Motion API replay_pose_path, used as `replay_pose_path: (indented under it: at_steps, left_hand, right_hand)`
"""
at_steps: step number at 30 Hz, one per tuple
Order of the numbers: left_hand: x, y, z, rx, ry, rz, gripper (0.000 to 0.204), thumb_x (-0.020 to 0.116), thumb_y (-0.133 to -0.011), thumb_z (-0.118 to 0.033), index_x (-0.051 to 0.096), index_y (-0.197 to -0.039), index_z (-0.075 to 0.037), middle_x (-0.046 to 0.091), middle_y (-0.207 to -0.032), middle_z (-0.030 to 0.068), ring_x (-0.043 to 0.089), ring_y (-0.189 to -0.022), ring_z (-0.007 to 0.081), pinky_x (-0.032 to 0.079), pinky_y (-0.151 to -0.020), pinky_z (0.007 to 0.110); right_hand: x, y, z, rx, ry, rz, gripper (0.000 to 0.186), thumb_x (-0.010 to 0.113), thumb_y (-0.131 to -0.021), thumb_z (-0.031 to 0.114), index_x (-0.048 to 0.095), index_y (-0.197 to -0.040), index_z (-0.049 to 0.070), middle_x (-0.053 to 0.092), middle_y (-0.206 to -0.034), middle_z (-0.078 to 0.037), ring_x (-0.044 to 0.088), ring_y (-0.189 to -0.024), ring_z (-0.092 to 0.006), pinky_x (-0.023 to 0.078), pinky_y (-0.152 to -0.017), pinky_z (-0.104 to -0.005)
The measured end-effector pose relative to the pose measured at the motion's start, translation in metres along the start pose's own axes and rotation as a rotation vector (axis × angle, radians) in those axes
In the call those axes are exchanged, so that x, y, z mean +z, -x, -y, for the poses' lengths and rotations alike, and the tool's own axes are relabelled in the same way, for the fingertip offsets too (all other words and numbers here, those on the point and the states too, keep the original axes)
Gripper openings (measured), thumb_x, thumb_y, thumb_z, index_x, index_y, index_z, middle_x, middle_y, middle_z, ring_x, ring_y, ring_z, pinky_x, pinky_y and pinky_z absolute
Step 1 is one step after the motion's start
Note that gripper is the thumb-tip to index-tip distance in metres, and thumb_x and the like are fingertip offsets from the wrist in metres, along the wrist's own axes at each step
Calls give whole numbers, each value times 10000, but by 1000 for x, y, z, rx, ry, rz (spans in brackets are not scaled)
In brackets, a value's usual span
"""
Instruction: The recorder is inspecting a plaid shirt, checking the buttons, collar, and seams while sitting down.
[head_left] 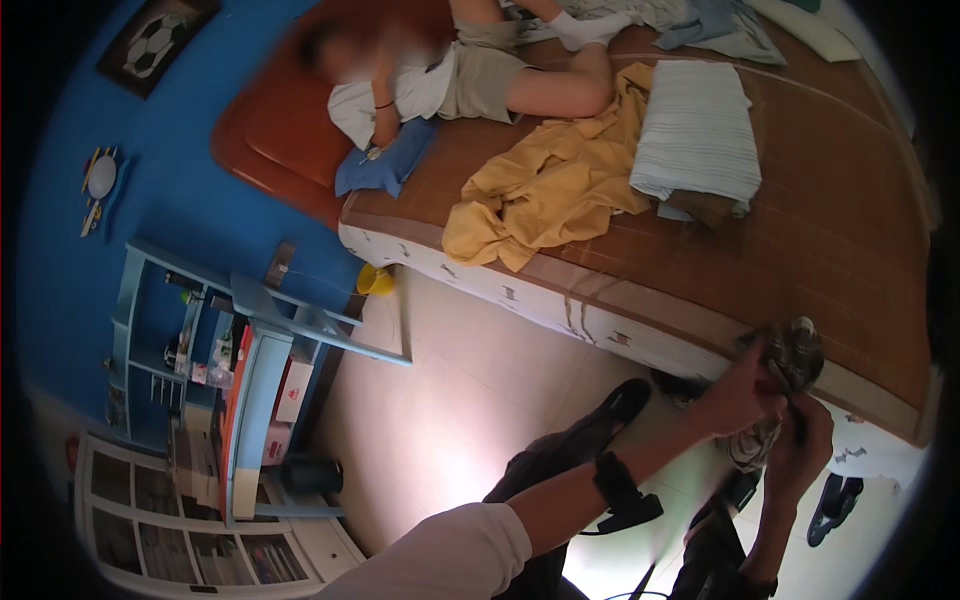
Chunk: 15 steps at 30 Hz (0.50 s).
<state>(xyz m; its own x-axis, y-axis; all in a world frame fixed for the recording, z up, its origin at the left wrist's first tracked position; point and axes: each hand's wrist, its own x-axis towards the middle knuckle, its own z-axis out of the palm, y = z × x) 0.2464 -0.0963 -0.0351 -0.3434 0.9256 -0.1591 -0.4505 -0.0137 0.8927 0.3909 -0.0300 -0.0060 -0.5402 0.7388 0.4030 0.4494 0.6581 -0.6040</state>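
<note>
My left hand [750,398] pinches a dark checked cloth [797,358] near the bed's front edge at the right. Close beside it, my right hand [808,445] has its fingers curled around the same cloth. Part of the cloth bunches up above my hands, and another part hangs below them. Some fingertips are hidden behind the folds. Below is the side of the bed, whose top is a brown mat [830,200]. A folded white striped blanket [697,130] lies on the mat, overlapping a crumpled yellow cloth [560,190].
Another person [440,80] lies on the bed's far side, beside a blue pillow [385,158]. A light-blue desk with shelves [260,400] and a white glass-door cabinet [200,520] stand at left. Black shoes [833,508] are on the floor. A yellow bin [376,280] is near the bed's corner.
</note>
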Motion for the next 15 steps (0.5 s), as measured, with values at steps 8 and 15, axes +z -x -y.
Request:
replay_pose_path:
  at_steps: [8,15]
  left_hand:
    - [-10,4,-26,-26,-47,16,811,678,-853,99,236,-1499,-113,667,-1072,108,664,-967,177,557,-833,323]
    - [-9,2,-32,-21,-99,13,823,698,-847,96,179,-1462,-77,663,-1033,134,652,-953,164,534,-833,307]
  right_hand:
    - [5,-1,6,331,-494,104,209,749,-799,-40,649,-982,-19,680,-839,-74,611,-789,-101,479,-757,-246]
    - [6,-2,-6,537,-763,185,184,756,-809,-52,634,-936,2,675,-922,-39,589,-830,-79,466,-784,-224]
